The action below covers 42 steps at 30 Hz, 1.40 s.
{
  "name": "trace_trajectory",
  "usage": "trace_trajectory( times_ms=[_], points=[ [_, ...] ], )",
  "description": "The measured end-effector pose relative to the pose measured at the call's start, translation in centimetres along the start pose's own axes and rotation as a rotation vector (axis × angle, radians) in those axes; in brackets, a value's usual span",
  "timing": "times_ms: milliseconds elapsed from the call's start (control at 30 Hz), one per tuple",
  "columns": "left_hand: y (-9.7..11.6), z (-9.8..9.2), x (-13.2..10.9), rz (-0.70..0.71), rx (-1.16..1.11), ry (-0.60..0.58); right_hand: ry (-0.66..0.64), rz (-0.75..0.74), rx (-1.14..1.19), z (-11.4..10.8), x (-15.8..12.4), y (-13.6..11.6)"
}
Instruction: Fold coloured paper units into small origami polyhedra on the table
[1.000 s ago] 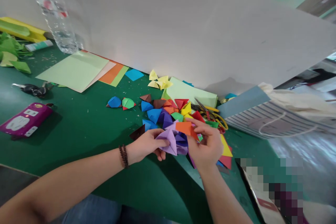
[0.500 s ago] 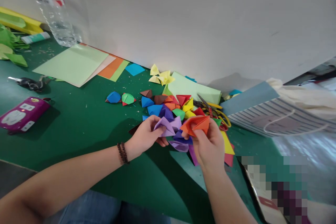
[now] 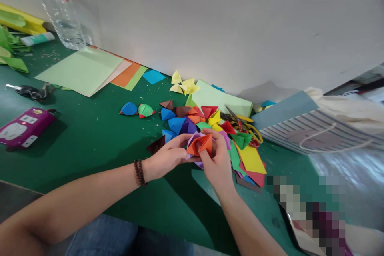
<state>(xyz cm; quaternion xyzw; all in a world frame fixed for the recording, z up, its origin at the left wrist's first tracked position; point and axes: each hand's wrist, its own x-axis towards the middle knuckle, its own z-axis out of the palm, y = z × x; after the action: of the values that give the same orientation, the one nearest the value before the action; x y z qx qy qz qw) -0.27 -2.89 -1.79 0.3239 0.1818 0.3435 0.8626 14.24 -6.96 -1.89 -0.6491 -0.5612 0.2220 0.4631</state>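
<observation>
Both forearms reach in from six o'clock and meet over the green table [image 3: 90, 140]. The left hand [image 3: 168, 157] pinches a creased purple paper piece [image 3: 192, 137], and the right hand [image 3: 217, 164] clamps a pointed orange paper piece [image 3: 201, 144] pressed into it. At twelve o'clock lies a heap of folded paper triangles [image 3: 192, 118]; at three o'clock a striped paper bag [image 3: 300, 130] lies sideways, with pale cloth [image 3: 345, 110] at its mouth.

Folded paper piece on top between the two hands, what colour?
Orange. The folded paper piece sits against purple pieces; the head view shows it best.
</observation>
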Motion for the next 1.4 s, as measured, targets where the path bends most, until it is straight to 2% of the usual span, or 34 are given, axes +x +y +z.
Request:
trace_trajectory(
  times_ms=[67, 167, 300, 367, 467, 567, 667, 733, 833, 933, 1067, 1167, 1400],
  points=[
    [-0.1, 0.0, -0.1, -0.004, 0.064, 0.002, -0.021, -0.046, -0.048, 0.1, -0.1, 0.1],
    [-0.4, 0.0, -0.1, 0.008, 0.166, 0.068, -0.089, -0.134, -0.104, 0.1, -0.1, 0.2],
    [-0.4, -0.1, 0.2, 0.040, 0.183, 0.152, -0.238, -0.218, -0.127, -0.4, -0.1, -0.1],
    [-0.3, -0.2, 0.3, 0.080, 0.246, 0.172, -0.253, -0.279, -0.142, -0.8, 0.0, -0.4],
    [-0.1, -0.4, 0.3, 0.200, 0.449, 0.151, -0.082, -0.367, -0.206, -1.2, 0.1, -0.8],
    [0.1, -0.6, 0.0, 0.420, 0.748, 0.105, 0.090, -0.438, -0.257, -1.3, 0.2, -0.9],
    [0.4, -0.7, -0.3, 0.607, 0.961, 0.063, 0.095, -0.442, -0.237, -1.3, 0.1, -0.7],
    [0.6, -0.8, -0.4, 0.669, 1.027, 0.030, 0.102, -0.426, -0.221, -1.3, 0.1, -0.3],
    [0.7, -1.0, -0.5, 0.722, 1.073, -0.065, 0.114, -0.449, -0.223, -1.3, 0.3, 0.3],
    [0.5, -1.1, -0.6, 0.774, 1.096, -0.128, 0.129, -0.598, -0.226, -1.4, 0.6, 0.8],
    [0.2, -0.8, -0.9, 0.847, 1.127, -0.135, 0.279, -0.780, -0.254, -1.3, 0.9, 0.9],
    [0.2, -0.5, -1.1, 0.800, 1.118, -0.186, 0.339, -0.785, -0.237, -1.2, 0.8, 1.1],
    [0.1, -0.3, -1.6, 0.684, 0.899, -0.271, 0.277, -0.754, -0.205, -1.2, 0.3, 1.1]
  ],
)
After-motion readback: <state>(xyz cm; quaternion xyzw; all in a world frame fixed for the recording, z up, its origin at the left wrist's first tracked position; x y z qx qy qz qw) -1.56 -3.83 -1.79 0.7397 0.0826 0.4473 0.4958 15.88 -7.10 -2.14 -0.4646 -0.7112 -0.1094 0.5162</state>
